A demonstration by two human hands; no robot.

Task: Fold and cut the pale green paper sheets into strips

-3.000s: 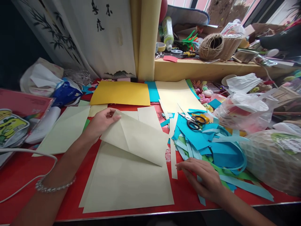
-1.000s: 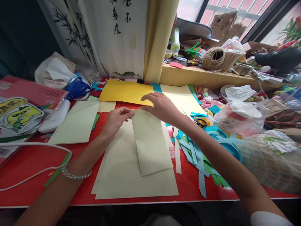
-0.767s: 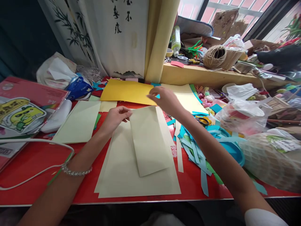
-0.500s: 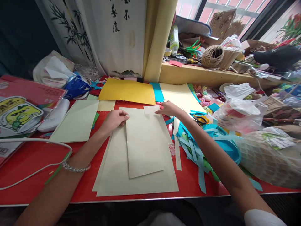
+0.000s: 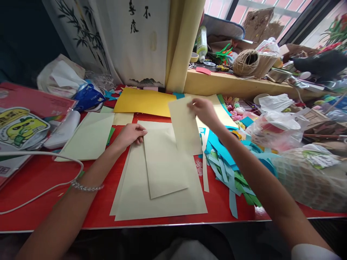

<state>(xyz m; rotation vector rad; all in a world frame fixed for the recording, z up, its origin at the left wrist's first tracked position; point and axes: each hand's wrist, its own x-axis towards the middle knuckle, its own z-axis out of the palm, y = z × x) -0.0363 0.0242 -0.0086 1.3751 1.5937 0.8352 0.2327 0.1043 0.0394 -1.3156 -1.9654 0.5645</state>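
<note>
My left hand [image 5: 132, 134] pinches the upper left edge of a cream paper sheet [image 5: 164, 169]. That sheet lies on top of larger pale sheets [image 5: 159, 208], stacked slightly askew. My right hand [image 5: 202, 111] is closed on the upper right edge of a smaller cream paper piece [image 5: 185, 126], raised and tilted over the stack's upper right side. The lower end of this piece overlaps the sheet beneath in view; whether they touch I cannot tell.
Yellow paper [image 5: 145, 102] lies behind the stack, pale green sheets [image 5: 86, 135] to its left. Blue and green paper strips [image 5: 230, 173] heap up at right, near a plastic bag [image 5: 276, 130]. A white cable [image 5: 54, 189] loops across the red table [image 5: 94, 216].
My right hand has moved slightly up and right, lifting the smaller paper piece so that more of it shows. My left hand stays at the lower sheet's edge.
</note>
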